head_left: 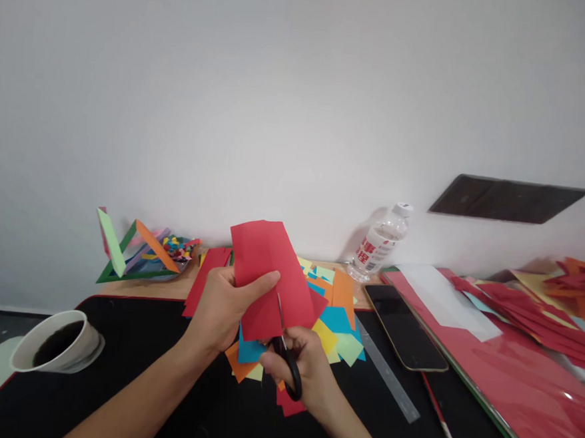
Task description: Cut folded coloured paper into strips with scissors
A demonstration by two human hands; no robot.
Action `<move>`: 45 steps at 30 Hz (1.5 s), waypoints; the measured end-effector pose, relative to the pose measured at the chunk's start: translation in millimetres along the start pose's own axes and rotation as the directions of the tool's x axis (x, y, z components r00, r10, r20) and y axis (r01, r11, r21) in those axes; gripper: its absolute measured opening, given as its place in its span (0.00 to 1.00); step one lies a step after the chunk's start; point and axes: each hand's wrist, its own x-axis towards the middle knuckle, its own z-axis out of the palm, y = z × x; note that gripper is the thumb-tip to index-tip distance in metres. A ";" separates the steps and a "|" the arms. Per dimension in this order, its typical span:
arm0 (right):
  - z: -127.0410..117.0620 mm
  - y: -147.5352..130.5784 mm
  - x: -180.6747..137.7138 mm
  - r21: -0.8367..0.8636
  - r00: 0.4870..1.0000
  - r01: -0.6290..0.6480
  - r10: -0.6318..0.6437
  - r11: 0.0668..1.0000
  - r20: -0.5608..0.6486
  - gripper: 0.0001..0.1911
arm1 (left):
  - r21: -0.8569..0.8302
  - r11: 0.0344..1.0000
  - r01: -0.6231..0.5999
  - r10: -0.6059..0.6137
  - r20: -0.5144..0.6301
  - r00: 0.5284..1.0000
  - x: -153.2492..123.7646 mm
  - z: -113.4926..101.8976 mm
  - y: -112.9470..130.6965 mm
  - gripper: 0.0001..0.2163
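Observation:
My left hand (226, 308) pinches a red sheet of paper (269, 271) by its left edge and holds it up above the black mat (137, 355). My right hand (306, 373) grips black-handled scissors (286, 352), whose blades reach up into the sheet's lower edge. Under both hands lies a heap of colored paper scraps (336, 315) in blue, yellow, orange and red.
A paper cup (58, 346) with dark content stands at the left. A phone (405, 327), a clear ruler (386, 379) and a red pencil (437, 409) lie to the right, beside a water bottle (381, 242) and red sheets (512, 368). Paper strips (134, 251) lean against the back wall.

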 end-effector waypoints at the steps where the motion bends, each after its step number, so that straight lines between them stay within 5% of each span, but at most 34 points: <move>1: 0.2 -0.1 0.0 0.004 1.000 -0.002 0.002 1.000 0.003 0.23 | 0.002 1.000 -0.001 0.001 -0.001 1.000 0.0 0.0 0.0 0.12; 19: 2.2 1.5 0.4 0.058 0.994 -0.091 0.094 0.994 -0.048 0.21 | -0.016 0.999 0.040 -0.040 0.021 0.999 -0.3 -0.7 0.9 0.12; 35: -1.7 -4.1 1.2 0.054 0.998 -0.004 0.000 0.999 0.067 0.20 | -0.016 0.996 0.090 -0.088 0.087 0.992 -0.6 -1.1 0.1 0.12; 45: 2.4 -11.1 1.7 0.170 0.995 0.091 -0.098 0.981 0.029 0.18 | 0.044 0.995 0.093 -0.098 0.122 0.988 -0.6 1.7 -1.8 0.14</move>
